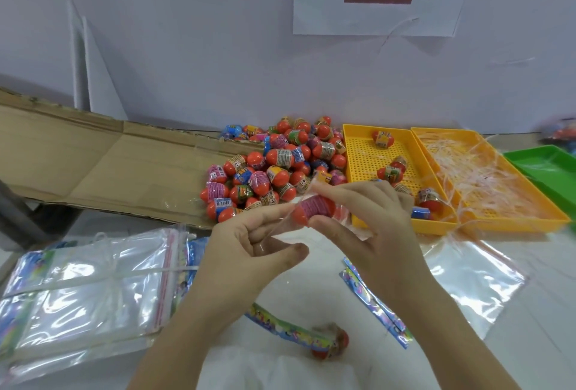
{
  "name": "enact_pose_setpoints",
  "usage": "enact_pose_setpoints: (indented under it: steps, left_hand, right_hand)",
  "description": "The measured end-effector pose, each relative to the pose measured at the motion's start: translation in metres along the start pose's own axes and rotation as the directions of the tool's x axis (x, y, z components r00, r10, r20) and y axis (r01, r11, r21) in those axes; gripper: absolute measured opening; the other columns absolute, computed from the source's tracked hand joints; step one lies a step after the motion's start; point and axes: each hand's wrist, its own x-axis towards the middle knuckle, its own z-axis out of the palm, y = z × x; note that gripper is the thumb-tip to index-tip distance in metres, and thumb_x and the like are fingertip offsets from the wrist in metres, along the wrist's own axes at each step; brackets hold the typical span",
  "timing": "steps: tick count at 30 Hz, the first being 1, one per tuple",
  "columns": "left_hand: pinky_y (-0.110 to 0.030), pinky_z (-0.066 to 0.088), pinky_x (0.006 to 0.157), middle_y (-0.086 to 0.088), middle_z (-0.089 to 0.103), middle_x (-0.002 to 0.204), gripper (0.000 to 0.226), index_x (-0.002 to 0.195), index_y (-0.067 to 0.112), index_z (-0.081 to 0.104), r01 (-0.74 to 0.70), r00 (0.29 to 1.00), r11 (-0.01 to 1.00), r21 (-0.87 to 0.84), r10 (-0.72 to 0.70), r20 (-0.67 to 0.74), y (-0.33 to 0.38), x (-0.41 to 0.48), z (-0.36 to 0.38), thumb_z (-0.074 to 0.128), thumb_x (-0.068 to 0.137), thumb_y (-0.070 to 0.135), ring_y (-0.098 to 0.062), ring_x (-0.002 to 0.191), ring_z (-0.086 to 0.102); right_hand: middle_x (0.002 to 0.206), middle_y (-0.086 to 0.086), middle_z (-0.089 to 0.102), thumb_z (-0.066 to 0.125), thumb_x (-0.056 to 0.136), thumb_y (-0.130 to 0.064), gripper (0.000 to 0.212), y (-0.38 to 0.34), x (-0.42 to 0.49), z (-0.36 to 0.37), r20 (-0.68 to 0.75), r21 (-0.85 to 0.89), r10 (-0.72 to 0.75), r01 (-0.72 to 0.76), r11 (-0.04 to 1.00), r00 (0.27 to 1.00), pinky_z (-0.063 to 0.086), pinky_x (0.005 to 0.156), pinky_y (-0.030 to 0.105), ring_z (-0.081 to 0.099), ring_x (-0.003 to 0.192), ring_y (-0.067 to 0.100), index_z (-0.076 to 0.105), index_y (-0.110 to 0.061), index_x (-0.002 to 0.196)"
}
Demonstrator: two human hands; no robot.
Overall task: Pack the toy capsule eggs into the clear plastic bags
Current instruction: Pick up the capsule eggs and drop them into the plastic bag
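A capsule egg (313,209) with an orange end and a pink label sits inside a small clear plastic bag (282,227) held between both hands at the middle. My right hand (371,218) grips the egg through the bag. My left hand (249,246) pinches the bag's open end. A large pile of capsule eggs (274,168) lies behind on the table. A tied stack of clear plastic bags (84,289) lies at the lower left. One packed egg (330,343) lies close to me.
A flattened cardboard sheet (93,155) lies at the left. A yellow perforated tray (367,155) holds several packed eggs. A second yellow tray (498,183) holds plastic strips, with a green tray (548,165) beside it. Loose bags (467,277) lie at the right.
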Motion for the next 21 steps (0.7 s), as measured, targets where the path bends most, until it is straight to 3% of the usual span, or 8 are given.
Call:
enact_pose_setpoints:
  steps: [4, 8, 13, 16, 21]
  left_hand:
    - [-0.016, 0.055, 0.07, 0.004, 0.077, 0.098, 0.04, 0.1, 0.035, 0.076, -0.045, 0.999, 0.999, -0.022, 0.045, 0.019, 0.001, 0.0, -0.001, 0.077, 0.067, 0.012, -0.012, 0.084, 0.074]
    - [-0.019, 0.056, 0.075, 0.0, 0.077, 0.097, 0.034, 0.106, 0.019, 0.073, -0.092, 0.996, 0.996, -0.017, 0.092, 0.0, -0.003, 0.001, -0.001, 0.076, 0.073, 0.01, -0.015, 0.092, 0.073]
    - [-0.025, 0.057, 0.081, 0.0, 0.076, 0.104, 0.037, 0.101, 0.031, 0.074, -0.132, 0.991, 0.991, -0.022, 0.132, -0.019, -0.003, 0.001, 0.0, 0.086, 0.067, 0.029, -0.019, 0.101, 0.071]
    - [-0.024, 0.057, 0.078, 0.002, 0.076, 0.102, 0.03, 0.096, 0.041, 0.072, -0.134, 0.991, 0.99, -0.055, 0.133, -0.021, -0.001, 0.0, 0.003, 0.081, 0.067, 0.04, -0.019, 0.097, 0.072]
    - [-0.023, 0.057, 0.073, -0.003, 0.077, 0.093, 0.03, 0.103, 0.035, 0.073, -0.112, 0.989, 0.985, -0.127, 0.123, 0.078, 0.0, -0.003, 0.007, 0.083, 0.075, 0.028, -0.016, 0.085, 0.074]
  right_hand:
    - [0.109, -0.027, 0.053, 0.052, 0.09, -0.045, 0.038, -0.001, -0.002, 0.002, 0.018, 0.044, -0.028, 0.027, 0.999, 0.999, 0.031, 0.082, 0.036, 0.042, 0.101, 0.0, 0.051, -0.038, 0.128]
    - [0.103, -0.043, 0.047, 0.06, 0.082, -0.05, 0.033, -0.004, -0.003, 0.001, -0.011, 0.098, 0.002, -0.001, 0.995, 1.0, 0.028, 0.086, 0.031, 0.04, 0.105, -0.012, 0.057, -0.041, 0.113]
    - [0.106, -0.03, 0.057, 0.063, 0.082, -0.044, 0.031, -0.006, 0.0, -0.003, -0.023, 0.064, -0.023, 0.024, 0.998, 0.999, 0.023, 0.092, 0.013, 0.047, 0.103, 0.006, 0.067, -0.031, 0.109]
    - [0.103, -0.021, 0.062, 0.059, 0.087, -0.042, 0.027, -0.009, -0.001, -0.005, 0.002, 0.173, 0.022, -0.022, 0.985, 1.0, 0.033, 0.088, 0.024, 0.047, 0.102, 0.009, 0.063, -0.037, 0.113]
    - [0.1, -0.016, 0.068, 0.058, 0.091, -0.027, 0.023, -0.014, -0.002, -0.002, 0.009, 0.174, -0.056, 0.054, 0.983, 0.998, 0.04, 0.081, 0.033, 0.048, 0.094, 0.012, 0.067, -0.031, 0.111]
